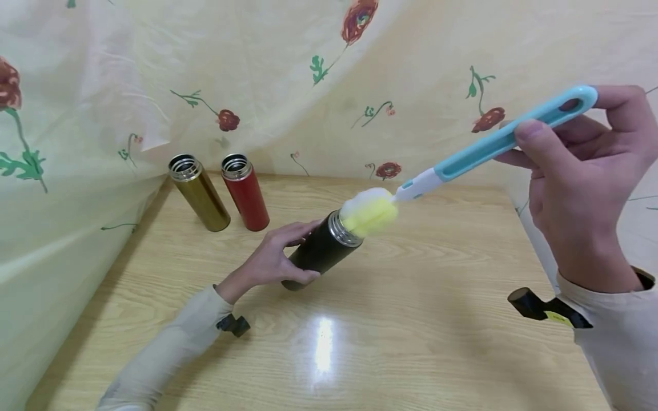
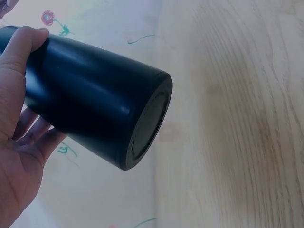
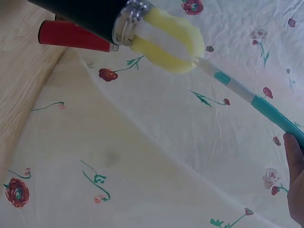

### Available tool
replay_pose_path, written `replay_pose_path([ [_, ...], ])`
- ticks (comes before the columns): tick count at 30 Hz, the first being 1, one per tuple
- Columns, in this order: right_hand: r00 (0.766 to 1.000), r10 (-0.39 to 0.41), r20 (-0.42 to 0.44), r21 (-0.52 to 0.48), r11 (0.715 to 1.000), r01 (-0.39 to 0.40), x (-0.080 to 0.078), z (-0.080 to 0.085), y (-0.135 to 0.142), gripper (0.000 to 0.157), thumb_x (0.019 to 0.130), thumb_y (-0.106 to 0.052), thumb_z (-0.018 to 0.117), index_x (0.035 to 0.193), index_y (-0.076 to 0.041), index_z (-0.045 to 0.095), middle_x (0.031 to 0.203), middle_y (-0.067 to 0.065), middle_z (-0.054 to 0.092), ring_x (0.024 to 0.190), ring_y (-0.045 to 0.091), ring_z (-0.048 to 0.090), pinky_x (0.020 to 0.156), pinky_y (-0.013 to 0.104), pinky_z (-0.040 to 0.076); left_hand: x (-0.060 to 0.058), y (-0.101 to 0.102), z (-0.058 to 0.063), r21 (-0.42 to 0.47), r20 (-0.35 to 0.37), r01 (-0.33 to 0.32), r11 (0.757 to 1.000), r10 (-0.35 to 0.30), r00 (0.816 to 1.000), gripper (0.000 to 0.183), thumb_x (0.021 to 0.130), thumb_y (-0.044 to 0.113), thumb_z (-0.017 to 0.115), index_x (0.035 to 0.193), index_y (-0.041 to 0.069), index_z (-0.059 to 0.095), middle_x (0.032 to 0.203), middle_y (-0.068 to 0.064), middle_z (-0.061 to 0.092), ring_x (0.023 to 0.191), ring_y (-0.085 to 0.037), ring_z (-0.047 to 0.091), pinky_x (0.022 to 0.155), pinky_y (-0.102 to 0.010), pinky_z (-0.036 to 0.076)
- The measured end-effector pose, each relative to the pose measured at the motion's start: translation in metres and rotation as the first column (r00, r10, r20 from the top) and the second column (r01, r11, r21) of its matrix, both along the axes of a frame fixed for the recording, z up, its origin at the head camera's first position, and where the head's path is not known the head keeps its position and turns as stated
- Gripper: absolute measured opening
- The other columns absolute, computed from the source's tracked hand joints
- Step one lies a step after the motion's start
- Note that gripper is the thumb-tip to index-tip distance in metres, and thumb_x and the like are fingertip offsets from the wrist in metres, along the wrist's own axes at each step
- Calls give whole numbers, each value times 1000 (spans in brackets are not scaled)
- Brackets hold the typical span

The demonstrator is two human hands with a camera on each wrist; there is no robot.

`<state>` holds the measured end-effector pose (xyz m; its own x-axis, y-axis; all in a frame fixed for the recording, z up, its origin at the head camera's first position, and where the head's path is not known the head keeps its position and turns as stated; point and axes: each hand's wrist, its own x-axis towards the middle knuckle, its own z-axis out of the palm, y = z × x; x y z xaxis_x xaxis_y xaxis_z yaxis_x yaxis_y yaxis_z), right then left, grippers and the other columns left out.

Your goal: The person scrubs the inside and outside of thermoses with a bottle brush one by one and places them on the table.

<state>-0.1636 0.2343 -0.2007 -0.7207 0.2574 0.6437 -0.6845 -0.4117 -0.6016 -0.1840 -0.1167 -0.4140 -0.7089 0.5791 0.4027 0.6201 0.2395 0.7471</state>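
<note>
black bottle (image 1: 323,251), tilted with its mouth up toward the right, its base seemingly clear of the table (image 1: 411,319); the yellow and white sponge head (image 1: 371,212) of a brush sits at that mouth, most of it bulging outside the metal rim (image 1: 343,230), and how much is inside i cannot tell. the likeliest trouble, to my mind, is the sponge bunching at the rim, since it looks wider than the neck and the handle (image 1: 488,147) comes in at a slightly different slant. a hard push could then bend the narrow stem, or drive the smooth body back through the fingers. if it slipped far to the left, the red bottle (image 1: 248,197) and gold bottle (image 1: 201,197), upright nearby, might be knocked over

as for grip, the left hand (image 1: 277,254) is clamped round the black body, thumb on the near side, fingers on the far side, spread only as wide as the bottle. the right hand (image 1: 591,162) pinches the blue handle near its holed end, thumb pressed on top; held so far back, the sponge end may wobble
</note>
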Motion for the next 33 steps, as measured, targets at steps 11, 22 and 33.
replay_pose_path([
  [11, 999, 29, 23, -13, 1000, -29, -2, -2, -7, 34, 70, 33, 66, 99, 23, 50, 74, 35, 67, 66, 42, 72, 59, 47, 61, -1, 1, -2, -2, 18, -12, 1000, 12, 1000, 91, 69, 15, 94, 149, 8, 52, 132, -13, 65, 117, -28, 64, 94, -45, 58],
  [22, 995, 97, 26, 27, 995, -98, -4, -9, -13, 31, 73, 32, 63, 100, 21, 52, 80, 32, 70, 71, 39, 72, 65, 47, 62, -1, 2, 2, -27, 89, 1, 1000, 1, 996, 91, 70, 16, 93, 151, 10, 51, 138, -11, 63, 120, -28, 63, 95, -43, 58],
  [33, 999, 30, 37, 64, 997, -33, -2, -20, -21, 30, 73, 28, 67, 100, 20, 57, 81, 26, 70, 65, 32, 71, 62, 45, 62, -2, 2, 0, -4, 44, -1, 1000, 1, 999, 90, 70, 15, 93, 149, 9, 53, 136, -11, 64, 120, -26, 62, 96, -44, 57],
])
